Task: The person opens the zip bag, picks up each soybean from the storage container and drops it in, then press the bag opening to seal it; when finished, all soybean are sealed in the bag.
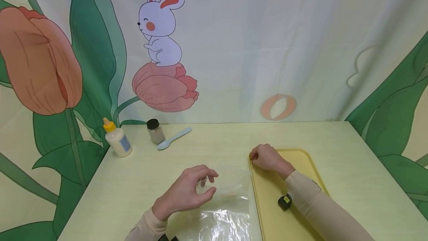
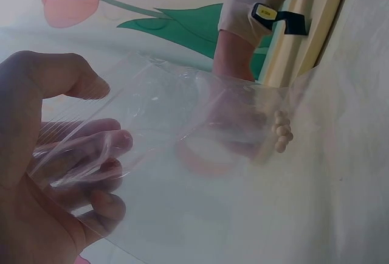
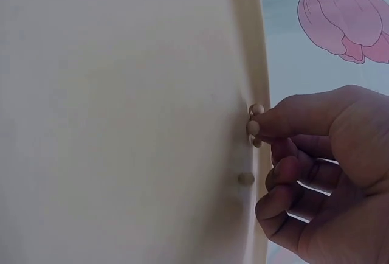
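Note:
My left hand (image 1: 188, 189) holds a clear plastic bag (image 1: 224, 218) at its mouth. Thumb and fingers are spread apart in a curve, and the plastic (image 2: 225, 209) stretches across the curled fingers in the left wrist view. Over the far left corner of a yellow tray (image 1: 301, 153), my right hand (image 1: 267, 157) pinches at small round beige beads. In the right wrist view, a bead (image 3: 253, 128) sits right at the thumb tip, with others close around it along the tray wall. One more bead (image 3: 246, 179) lies a little apart, below the group.
At the back left stand a white glue bottle (image 1: 118, 142) with a yellow cap and a small jar (image 1: 156, 133) with a black lid. A light blue spoon (image 1: 174, 138) lies beside the jar. A printed curtain (image 1: 234, 47) hangs behind the table.

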Demonstrator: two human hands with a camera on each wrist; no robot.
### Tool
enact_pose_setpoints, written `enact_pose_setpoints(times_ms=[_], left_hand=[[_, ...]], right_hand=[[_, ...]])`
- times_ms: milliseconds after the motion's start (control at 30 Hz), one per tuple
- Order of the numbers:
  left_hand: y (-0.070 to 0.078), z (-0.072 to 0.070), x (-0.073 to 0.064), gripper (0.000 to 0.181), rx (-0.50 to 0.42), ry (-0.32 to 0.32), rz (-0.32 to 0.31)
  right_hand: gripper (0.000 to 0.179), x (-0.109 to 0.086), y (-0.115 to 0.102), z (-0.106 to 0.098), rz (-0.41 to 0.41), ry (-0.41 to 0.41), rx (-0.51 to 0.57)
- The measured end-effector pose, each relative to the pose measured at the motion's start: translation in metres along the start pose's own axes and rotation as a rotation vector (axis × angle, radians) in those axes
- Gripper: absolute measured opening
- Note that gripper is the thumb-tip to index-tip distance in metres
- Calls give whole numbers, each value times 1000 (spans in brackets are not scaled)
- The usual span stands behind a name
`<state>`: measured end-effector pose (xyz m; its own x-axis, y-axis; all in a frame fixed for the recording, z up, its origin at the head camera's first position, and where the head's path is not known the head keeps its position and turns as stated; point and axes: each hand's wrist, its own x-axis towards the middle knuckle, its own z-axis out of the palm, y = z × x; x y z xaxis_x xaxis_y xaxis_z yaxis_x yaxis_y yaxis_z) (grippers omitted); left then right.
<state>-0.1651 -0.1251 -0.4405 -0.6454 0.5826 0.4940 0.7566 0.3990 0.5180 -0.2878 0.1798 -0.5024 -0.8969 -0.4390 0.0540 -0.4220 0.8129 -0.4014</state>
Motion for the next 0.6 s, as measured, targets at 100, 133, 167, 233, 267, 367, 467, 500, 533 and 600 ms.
enact_pose_setpoints(times_ms=[100, 133, 167, 233, 267, 367, 467, 500, 533, 600], left_hand=[[0, 0, 0, 25, 0, -1, 3], [0, 0, 0, 26, 0, -1, 3], [0, 0, 0, 26, 1, -1, 2], [0, 0, 0, 26, 2, -2, 1], [0, 0, 0, 26, 2, -2, 2], [0, 1, 0, 25, 1, -1, 3], [0, 1, 0, 25, -3, -1, 6], [0, 1, 0, 25, -4, -1, 7], [0, 1, 0, 25, -6, -1, 8], [0, 2, 0, 25, -6, -2, 9]], right_hand=[[14, -1, 0, 0, -21, -8, 1], [14, -2, 0, -1, -28, -11, 5], [15, -3, 0, -1, -35, -14, 6], [16, -4, -1, -1, -57, -14, 10], [17, -5, -1, -2, -68, -12, 16], [16, -8, -1, -2, -101, 1, 22], [12, -10, -1, -2, -111, 6, 23], [11, -10, 0, -2, -105, 2, 20], [11, -10, 0, -2, -100, -3, 15], [10, -10, 1, -2, -78, -16, 11]])
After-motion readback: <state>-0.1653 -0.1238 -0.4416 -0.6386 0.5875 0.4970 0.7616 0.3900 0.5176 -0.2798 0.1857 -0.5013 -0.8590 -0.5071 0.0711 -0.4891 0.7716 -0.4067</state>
